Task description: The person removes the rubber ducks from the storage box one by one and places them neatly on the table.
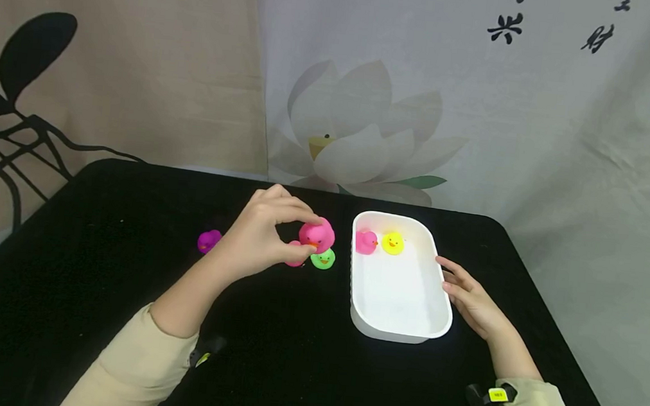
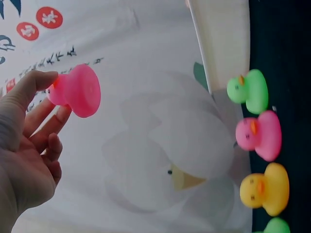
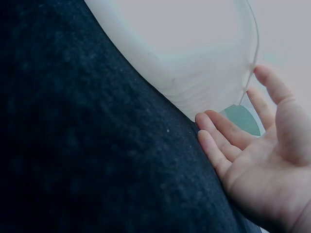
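My left hand pinches a pink rubber duck by thumb and fingertips, raised above the table. In the left wrist view the held duck's flat base shows, facing away from the palm. Below and behind it in the head view stand a green duck and another pink duck, partly covered by the hand. At the right, the fingertips of my right hand rest against the side and rim of a white plastic tray. Inside that tray, near its far end, sit a pink duck and a yellow duck.
Left of my left wrist is a purple duck. The left wrist view shows a row of ducks on the black table, among them an orange-yellow duck and a second green one. A printed curtain hangs behind the table.
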### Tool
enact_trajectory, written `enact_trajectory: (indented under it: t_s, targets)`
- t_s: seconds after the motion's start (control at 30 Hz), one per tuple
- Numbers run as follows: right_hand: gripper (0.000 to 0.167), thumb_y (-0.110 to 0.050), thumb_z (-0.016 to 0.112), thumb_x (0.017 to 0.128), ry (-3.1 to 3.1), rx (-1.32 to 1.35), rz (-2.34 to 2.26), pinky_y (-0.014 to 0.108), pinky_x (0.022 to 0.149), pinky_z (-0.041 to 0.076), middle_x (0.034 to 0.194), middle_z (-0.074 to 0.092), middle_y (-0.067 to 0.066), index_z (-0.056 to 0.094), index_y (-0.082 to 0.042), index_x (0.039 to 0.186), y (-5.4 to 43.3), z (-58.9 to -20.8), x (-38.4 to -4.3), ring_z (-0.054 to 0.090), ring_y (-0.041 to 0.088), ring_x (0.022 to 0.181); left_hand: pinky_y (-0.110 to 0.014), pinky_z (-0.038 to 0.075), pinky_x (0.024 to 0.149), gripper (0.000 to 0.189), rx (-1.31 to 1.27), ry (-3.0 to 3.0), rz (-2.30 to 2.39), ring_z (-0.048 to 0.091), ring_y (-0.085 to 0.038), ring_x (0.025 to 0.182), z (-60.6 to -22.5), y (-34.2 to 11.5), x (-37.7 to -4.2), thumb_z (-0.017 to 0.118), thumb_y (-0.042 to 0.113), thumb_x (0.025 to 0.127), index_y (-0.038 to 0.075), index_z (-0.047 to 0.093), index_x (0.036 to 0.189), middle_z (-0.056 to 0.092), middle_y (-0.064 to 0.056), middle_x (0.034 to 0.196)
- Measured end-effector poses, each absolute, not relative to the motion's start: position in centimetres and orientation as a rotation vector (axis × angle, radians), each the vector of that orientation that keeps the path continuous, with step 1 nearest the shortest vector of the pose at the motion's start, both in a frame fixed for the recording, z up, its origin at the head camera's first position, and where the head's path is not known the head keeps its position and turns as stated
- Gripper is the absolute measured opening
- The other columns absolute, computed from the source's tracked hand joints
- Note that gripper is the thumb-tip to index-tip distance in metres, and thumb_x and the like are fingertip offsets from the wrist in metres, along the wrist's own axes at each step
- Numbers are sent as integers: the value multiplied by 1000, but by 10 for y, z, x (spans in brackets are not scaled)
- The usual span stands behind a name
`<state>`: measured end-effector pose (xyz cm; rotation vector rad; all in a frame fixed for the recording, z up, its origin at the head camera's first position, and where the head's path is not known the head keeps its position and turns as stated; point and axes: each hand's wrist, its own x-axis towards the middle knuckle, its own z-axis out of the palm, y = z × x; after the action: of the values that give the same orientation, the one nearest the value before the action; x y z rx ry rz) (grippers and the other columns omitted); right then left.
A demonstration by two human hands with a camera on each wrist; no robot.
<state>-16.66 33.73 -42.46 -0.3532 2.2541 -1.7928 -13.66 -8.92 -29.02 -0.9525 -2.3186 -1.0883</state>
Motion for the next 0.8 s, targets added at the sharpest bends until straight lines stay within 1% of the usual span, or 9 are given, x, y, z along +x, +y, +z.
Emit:
enact_trajectory:
  t_s: [0.1,0.27,0.53,0.73,0.8]
  targets:
    - [56,-17,51,100,2254,-355,-1795,21,90,43,147,27,29,28,-9,149,338,-425,-167,53,7,115,-40,33,83,39,-913,-2336,-1099,46,-12,91,-290,-98,-135,90,12,64,11,75,100,69,3,97]
    - [56,-17,51,99,2250,-355,-1797,21,91,43,147,27,29,27,-9,150,338,-424,-167,53,8,115,-41,34,80,38,-817,-2372,-1093,46,-14,93,-292,-116,-133,89,11,65,11,75,100,68,2,98]
    - [56,-16,52,99,2236,-357,-1815,21,90,44,146,27,30,28,-8,149,337,-424,-167,54,7,113,-42,31,76,37,-711,-2363,-1083,44,-18,93,-296,-142,-134,88,8,66,10,75,100,69,-2,99]
    - [56,-16,52,99,2249,-349,-1800,21,89,44,146,27,31,27,-6,149,336,-424,-167,53,7,113,-45,30,80,35,-655,-2385,-1064,44,-19,93,-299,-158,-137,87,7,68,11,75,100,69,-4,101]
    - [56,-16,52,99,2250,-339,-1804,21,89,44,146,28,30,28,-7,149,336,-424,-167,54,7,113,-46,29,81,35,-641,-2392,-1063,43,-19,94,-299,-163,-137,86,6,68,11,75,101,68,-4,102]
